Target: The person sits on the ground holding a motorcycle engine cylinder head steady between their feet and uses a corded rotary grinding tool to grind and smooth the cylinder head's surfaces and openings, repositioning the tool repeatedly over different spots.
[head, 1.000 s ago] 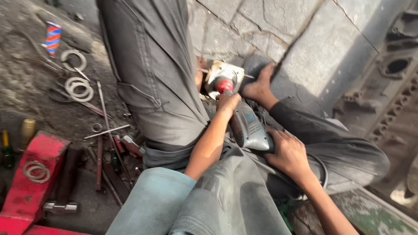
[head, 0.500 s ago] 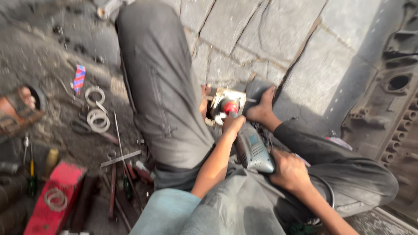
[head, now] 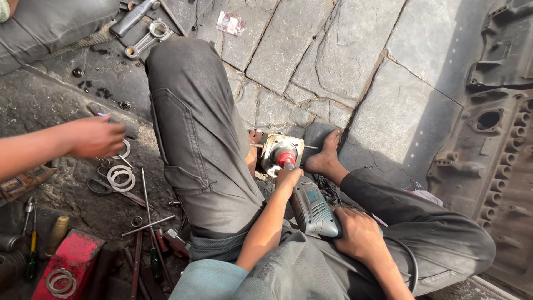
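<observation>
A stone-paved floor [head: 311, 50] is seen from above, with a large grey cast engine block [head: 488, 139] lying along the right edge. Across the middle, the person's legs in dark grey trousers [head: 194, 144] are stretched and folded, and a bare foot [head: 323, 158] is pressed against a square metal part [head: 280, 153] with a round polished face, which is held on the ground between the two feet. A grey power tool [head: 312, 208] is laid between the legs, its red tip set against the face of that part. The rear of the tool body is clasped by the right hand [head: 361, 236], fingers wrapped around it, while the nose of the tool, just behind the red tip, is clenched by the left hand [head: 288, 179]. At the left, another person's hand [head: 91, 136] is reached in above some flat metal rings [head: 119, 176] on the dirty ground. Nearby lie scissors [head: 102, 188], screwdrivers [head: 151, 244] and a red box [head: 66, 258].
</observation>
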### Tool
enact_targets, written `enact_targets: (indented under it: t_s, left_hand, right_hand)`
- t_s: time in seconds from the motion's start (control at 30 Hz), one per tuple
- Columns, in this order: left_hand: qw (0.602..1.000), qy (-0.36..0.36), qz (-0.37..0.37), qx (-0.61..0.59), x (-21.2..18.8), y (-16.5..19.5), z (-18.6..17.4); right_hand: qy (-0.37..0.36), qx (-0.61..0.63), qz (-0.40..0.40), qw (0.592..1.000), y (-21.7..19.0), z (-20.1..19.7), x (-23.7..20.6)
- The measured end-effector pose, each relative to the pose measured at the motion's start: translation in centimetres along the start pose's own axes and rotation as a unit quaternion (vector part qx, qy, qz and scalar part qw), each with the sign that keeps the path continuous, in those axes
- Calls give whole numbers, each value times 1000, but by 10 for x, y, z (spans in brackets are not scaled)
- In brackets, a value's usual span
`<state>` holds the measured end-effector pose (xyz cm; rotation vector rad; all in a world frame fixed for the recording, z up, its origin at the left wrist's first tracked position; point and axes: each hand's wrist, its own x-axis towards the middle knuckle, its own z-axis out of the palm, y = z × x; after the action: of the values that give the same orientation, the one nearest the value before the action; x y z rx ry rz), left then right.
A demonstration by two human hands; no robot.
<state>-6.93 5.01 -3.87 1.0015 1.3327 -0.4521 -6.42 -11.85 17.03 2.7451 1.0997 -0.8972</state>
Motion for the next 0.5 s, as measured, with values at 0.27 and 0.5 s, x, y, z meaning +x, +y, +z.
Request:
enact_targets:
  t_s: [0.27,0.5]
  left_hand:
    - [999,-6,-35,14,-1,-1,-2]
    - [999,-29,-23,-32,-7,-1,-5]
  right_hand:
    - [-64,-31,-1,997,-13,-23,3]
    - [-131,238,40,961,-24,-44,25]
